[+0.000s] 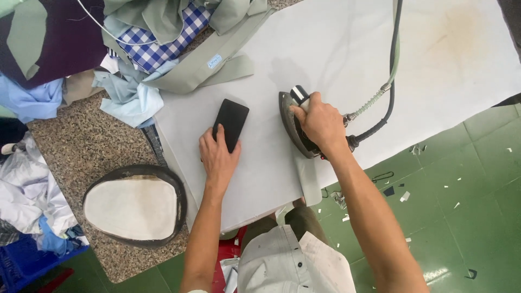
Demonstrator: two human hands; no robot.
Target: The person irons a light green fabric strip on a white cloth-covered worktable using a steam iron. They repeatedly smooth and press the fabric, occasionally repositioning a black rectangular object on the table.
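My right hand (321, 122) grips the handle of a dark steam iron (293, 123) that rests flat on the white padded ironing board (347, 59). A strip of pale grey-green fabric (310, 182) lies under the iron along the board's near edge. My left hand (218, 157) lies flat on the board with its fingers touching the near end of a black phone (231, 120). A dark hose and cord (386, 76) run from the back of the iron up and away.
Piled garments, a blue-white checked shirt (163, 40) and pale green pieces (211, 59), lie at the board's far left. An oval padded pressing form (134, 207) sits on the speckled counter (81, 146). Fabric scraps dot the green tiled floor (467, 190). A blue crate (21, 263) stands lower left.
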